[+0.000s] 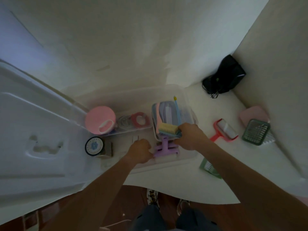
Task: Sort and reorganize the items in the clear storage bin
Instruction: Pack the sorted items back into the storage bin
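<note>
On the white tabletop (191, 185) sits the clear storage bin (166, 165), its big lid (33, 130) lying to the left. Inside it are a pink round container (98, 118), a dial scale (94, 146), and a smaller clear tub (188, 112) of utensils. The left hand (139, 151) grips a purple holder (165, 147); the right hand (191, 136) pinches a yellow-bristled brush (167, 129). No readable labels.

Both hands inside clear plastic storage bin (166, 165) on white counter (208, 184). Right hand (190, 137) grips yellow-bristled teal scrub brush (168, 130); left hand (140, 151) curled at lilac plastic holder (165, 146). Pink round lid (100, 120) left of fingers, red handled scoop (224, 130) right.
</note>
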Demonstrator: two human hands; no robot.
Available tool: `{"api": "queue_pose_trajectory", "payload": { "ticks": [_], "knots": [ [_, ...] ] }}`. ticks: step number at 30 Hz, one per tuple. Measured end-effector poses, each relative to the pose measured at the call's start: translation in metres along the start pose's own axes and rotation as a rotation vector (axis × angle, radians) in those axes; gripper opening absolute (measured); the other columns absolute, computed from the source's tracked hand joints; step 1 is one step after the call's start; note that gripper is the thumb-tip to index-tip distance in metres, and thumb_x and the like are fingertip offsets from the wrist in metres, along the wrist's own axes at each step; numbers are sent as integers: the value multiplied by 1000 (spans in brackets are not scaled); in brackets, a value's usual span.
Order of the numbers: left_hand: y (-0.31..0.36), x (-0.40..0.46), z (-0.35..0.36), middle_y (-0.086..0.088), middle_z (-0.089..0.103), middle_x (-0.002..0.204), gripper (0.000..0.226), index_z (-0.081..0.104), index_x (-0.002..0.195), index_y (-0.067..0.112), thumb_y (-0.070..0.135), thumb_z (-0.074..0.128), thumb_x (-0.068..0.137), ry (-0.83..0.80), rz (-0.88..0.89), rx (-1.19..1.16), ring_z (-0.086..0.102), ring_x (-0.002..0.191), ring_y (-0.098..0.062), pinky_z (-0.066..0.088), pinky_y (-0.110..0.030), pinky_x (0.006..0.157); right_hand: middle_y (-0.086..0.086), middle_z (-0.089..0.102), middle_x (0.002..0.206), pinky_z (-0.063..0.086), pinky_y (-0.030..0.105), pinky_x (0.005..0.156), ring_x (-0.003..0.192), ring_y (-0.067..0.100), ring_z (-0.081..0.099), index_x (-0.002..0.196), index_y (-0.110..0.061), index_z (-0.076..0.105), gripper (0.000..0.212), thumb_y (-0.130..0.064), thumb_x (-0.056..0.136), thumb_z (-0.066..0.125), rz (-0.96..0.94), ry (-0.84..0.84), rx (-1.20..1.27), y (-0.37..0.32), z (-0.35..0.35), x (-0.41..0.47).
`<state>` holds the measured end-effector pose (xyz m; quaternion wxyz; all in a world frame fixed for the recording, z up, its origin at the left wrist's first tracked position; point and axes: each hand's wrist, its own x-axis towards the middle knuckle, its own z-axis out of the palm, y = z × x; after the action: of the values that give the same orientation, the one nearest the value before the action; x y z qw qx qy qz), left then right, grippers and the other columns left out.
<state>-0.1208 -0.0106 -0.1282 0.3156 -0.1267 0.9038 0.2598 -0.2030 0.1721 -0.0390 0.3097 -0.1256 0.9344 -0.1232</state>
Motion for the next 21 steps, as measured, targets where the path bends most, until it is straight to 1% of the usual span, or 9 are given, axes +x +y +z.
{"api": "queue_pose_trajectory", "payload": {
  "ticks": [1,3,6,7,11,13,16,19,21],
  "knots": [
    [-4,5,3,-12,57,137,55,56,133,7,37,69,89,-67,-66,36,53,127,-28,43,-30,100,14,66,109,51,32,76,99,30,64,116,-7,60,42,-30,83,72,10,-11,13,0,2,-1],
    [-3,11,6,-15,53,140,60,50,135,2,41,67,91,-216,-130,31,52,127,-30,43,-29,95,14,68,102,50,31,71,94,30,66,111,-6,63,44,-32,79,76,20,-21,46,1,8,-2],
    [10,18,3,-17,63,122,42,60,119,3,35,65,92,-339,-96,18,64,104,-28,42,-27,74,15,69,104,49,30,71,96,32,66,110,-8,65,35,-26,82,73,39,49,27,5,13,-3],
    [14,21,4,-16,64,119,37,61,116,4,33,64,93,-349,-70,18,64,98,-26,44,-28,72,15,69,104,50,30,72,96,33,66,110,-9,66,31,-24,83,71,46,78,29,7,14,-4],
    [25,25,9,-19,59,133,44,56,130,1,23,64,93,-347,-14,-5,57,120,-34,47,-36,94,15,68,98,50,31,70,90,33,65,103,-11,66,25,-25,82,67,40,145,22,13,7,-6],
    [26,23,8,-18,58,133,43,56,132,3,22,63,94,-355,6,5,56,122,-33,46,-34,94,14,66,101,45,28,68,91,32,64,106,-12,63,28,-25,81,68,39,145,-17,15,3,-8],
    [22,21,7,-14,59,124,40,58,128,5,27,59,95,-342,-9,10,58,117,-31,44,-30,86,12,65,105,46,29,70,94,31,63,110,-12,61,32,-25,82,67,-10,106,-51,16,-2,-13],
    [15,19,3,-19,56,134,39,57,130,0,25,53,100,-308,-31,-39,54,124,-33,44,-34,95,8,63,102,45,31,71,94,30,61,109,-13,58,29,-27,86,66,-70,91,-25,14,-7,-21],
    [9,11,-5,-20,53,137,43,56,129,-4,28,55,100,-266,-25,-70,52,126,-33,43,-34,97,6,62,95,41,29,65,89,28,61,107,-15,58,23,-27,89,63,-92,72,52,10,-11,-29]
  ]
}}
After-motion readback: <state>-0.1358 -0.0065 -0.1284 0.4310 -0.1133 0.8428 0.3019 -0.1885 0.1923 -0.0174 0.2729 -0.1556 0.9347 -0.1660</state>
